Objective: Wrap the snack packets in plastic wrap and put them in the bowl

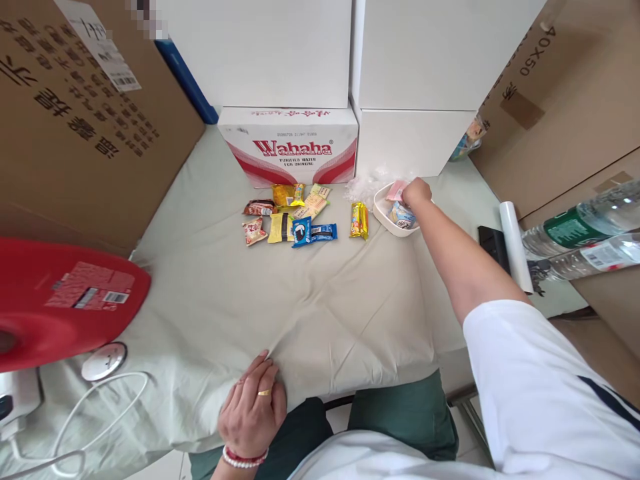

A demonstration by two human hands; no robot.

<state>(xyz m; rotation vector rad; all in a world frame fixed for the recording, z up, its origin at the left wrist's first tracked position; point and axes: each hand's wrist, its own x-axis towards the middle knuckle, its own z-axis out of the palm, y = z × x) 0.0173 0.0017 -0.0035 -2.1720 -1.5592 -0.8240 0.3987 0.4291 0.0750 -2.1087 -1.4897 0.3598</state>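
Observation:
My right hand (417, 192) reaches over the far right rim of a small white basket (395, 231), its fingers closed at a pink snack packet (397, 191). The fingertips are partly hidden. A blue-and-white packet (401, 215) lies inside the basket, below that hand. My left hand (255, 403) rests on the cloth at the near table edge, fingers stretched out and holding nothing. Left of the basket is a yellow-wrapped snack (359, 221). Farther left lies a group of snacks, among them a blue packet (301, 232), a yellow packet (281, 227) and a brown packet (259, 207).
A Wahaha water carton (295, 150) stands behind the snacks, against white boxes (260, 53). Crumpled clear plastic (367, 185) lies behind the basket. Left are a red container (65, 300) and a white cable (105, 417); right, plastic bottles (575, 227) and a white roll (515, 247).

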